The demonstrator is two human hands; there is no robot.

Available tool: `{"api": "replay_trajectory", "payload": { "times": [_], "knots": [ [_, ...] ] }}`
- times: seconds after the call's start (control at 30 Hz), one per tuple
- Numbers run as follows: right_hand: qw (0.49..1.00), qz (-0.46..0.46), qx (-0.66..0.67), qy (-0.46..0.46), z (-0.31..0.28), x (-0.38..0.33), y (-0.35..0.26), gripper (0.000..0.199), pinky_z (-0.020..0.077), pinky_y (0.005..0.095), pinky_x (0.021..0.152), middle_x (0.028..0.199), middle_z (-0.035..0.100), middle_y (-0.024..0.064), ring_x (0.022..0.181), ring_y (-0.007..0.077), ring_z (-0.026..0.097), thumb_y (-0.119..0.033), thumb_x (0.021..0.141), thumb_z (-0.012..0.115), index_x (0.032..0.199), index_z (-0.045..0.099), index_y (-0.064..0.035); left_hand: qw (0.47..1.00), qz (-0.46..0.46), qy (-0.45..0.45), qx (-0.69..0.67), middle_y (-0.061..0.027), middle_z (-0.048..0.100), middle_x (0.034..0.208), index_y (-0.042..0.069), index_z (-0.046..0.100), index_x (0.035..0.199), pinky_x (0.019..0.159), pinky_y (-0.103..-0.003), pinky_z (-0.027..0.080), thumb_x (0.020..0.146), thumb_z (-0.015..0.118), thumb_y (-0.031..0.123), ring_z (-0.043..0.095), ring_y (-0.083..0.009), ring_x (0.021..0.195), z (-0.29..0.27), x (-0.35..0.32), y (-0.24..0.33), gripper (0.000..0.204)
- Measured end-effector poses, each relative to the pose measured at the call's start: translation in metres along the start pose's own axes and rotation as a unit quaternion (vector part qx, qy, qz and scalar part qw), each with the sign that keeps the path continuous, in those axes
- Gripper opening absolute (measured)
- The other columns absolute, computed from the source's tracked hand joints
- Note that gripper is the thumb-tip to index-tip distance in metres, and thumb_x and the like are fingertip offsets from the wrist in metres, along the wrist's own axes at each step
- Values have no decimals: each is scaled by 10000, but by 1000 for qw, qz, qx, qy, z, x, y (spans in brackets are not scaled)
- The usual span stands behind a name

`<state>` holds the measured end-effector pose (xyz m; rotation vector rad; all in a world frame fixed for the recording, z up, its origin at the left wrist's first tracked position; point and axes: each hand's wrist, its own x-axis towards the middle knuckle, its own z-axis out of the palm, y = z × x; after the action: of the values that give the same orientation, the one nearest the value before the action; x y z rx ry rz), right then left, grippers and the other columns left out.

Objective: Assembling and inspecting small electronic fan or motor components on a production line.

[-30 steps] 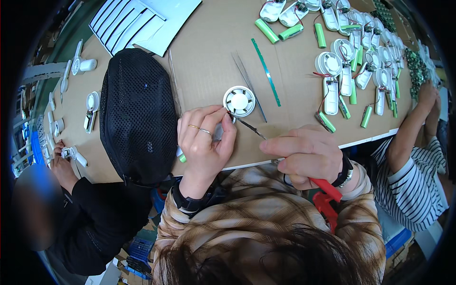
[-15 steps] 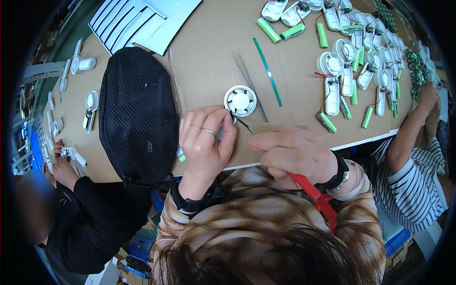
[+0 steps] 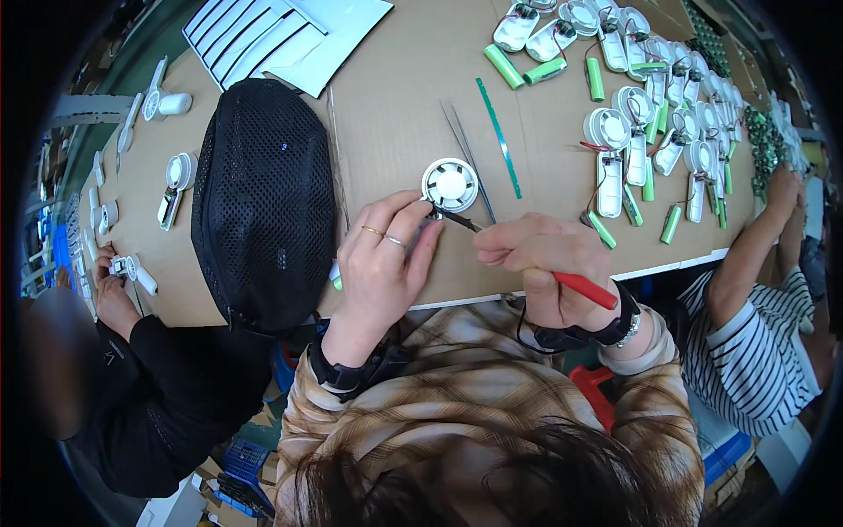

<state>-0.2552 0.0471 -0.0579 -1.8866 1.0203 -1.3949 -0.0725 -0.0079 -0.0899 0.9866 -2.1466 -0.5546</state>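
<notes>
Centre-left, beside a black mesh bag (image 3: 263,206), a green cell (image 3: 336,277) showed partly. At centre, the left hand (image 3: 384,259) curled below a white fan housing (image 3: 450,184); whether it pinched anything was hidden. The right hand (image 3: 559,256) gripped a red-handled tool (image 3: 587,291), tip near the housing. White shells (image 3: 608,191) crowded the upper right.

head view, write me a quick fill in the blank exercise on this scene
The right hand holds a slim tool with a ____ handle.
The number of rings on the left hand is ____.
The black mesh bag sits on the left hand's ____ side.
The thin strip beside the tweezers is coloured ____.
Missing words: red; two; left; green
</notes>
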Motion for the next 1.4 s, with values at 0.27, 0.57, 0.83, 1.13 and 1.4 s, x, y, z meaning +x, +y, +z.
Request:
{"api": "replay_trajectory", "payload": {
  "times": [0.27,0.57,0.83,1.13,1.4],
  "knots": [
    [999,-40,-19,3,-12,0,-15,172,535,315,536,884,616,249,623,273,641,-168,935,423,874,463,-12,999,9,-39,32,-109,568,897,24,583,913,662,-351,468,723,665,54,556,-274,777,-5,3,3,209],
    [995,-50,-76,-32,-11,5,-20,166,513,302,494,866,628,217,595,261,636,-164,929,429,855,473,-21,998,-21,-67,8,-128,537,871,12,536,900,679,-375,436,732,641,51,526,-304,769,-7,6,3,201],
    [991,-70,-98,-60,-6,5,-10,187,506,303,517,894,633,173,626,254,635,-159,913,458,785,510,-33,998,-37,-48,-10,-129,543,819,5,528,895,652,-373,435,715,648,46,533,-306,752,-5,5,3,221],
    [996,-20,-85,-26,4,10,-11,187,512,298,541,897,629,178,662,256,637,-104,899,457,743,505,-11,998,-46,-44,-23,-133,548,805,6,531,882,642,-374,439,704,652,36,539,-309,741,-5,5,3,217],
    [999,22,-34,1,4,5,-4,193,534,314,599,906,606,224,702,242,642,-132,937,392,847,465,23,998,-27,-59,-15,-134,552,848,8,521,919,670,-372,440,706,666,54,536,-307,778,-6,4,5,262]
  ]
}}
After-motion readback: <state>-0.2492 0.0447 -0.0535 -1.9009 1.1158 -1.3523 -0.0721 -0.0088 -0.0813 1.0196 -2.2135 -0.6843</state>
